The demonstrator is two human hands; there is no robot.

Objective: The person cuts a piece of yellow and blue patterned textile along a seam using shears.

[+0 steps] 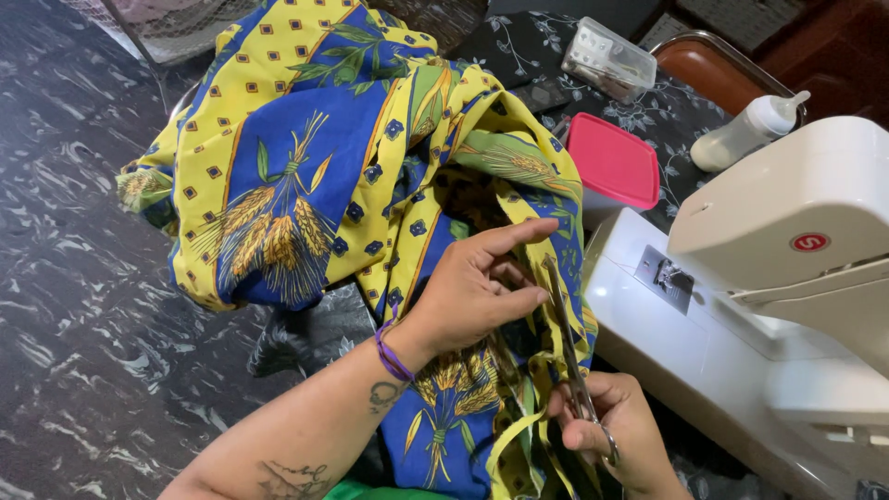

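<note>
Left hand [477, 292] on blue-and-yellow wheat-print fabric [306, 176], thumb and fingers pinched on fold, index finger stretched out. Right hand [616, 435] wrapped tight round scissors [567, 347], fingers through handle loops, blades pointing up toward left fingertips, set close together by fabric edge. Fabric heaped across dark floral tablecloth [648, 116], spilling into lap. White sewing machine [759, 296] just right of hands. Pink-lidded box [613, 162] behind fabric, clear plastic case [608, 57] and small white squeeze bottle [745, 134] further back.
</note>
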